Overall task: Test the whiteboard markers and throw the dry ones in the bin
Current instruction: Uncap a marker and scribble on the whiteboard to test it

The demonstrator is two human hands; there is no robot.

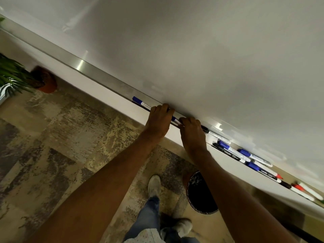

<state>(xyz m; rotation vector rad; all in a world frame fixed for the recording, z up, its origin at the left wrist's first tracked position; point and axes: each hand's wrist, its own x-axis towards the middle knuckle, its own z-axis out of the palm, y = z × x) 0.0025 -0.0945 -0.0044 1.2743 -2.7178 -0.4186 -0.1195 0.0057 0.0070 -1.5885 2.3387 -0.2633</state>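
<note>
A whiteboard (201,50) fills the top of the view, and its tray (98,71) runs diagonally from upper left to lower right. My left hand (158,120) rests on a blue-capped marker (141,103) lying in the tray, fingers curled over it. Close beside it, my right hand (192,134) covers a black-capped marker (206,129). A short blue and white marker part (176,120) shows between the two hands. Several more markers (245,156), blue, black and red, lie further right in the tray. A dark round bin (201,195) stands on the floor under my right forearm.
A potted plant (19,76) in a brown pot stands on the floor at far left. My shoes (154,185) and jeans show at the bottom, on a patchy beige and grey carpet (61,137).
</note>
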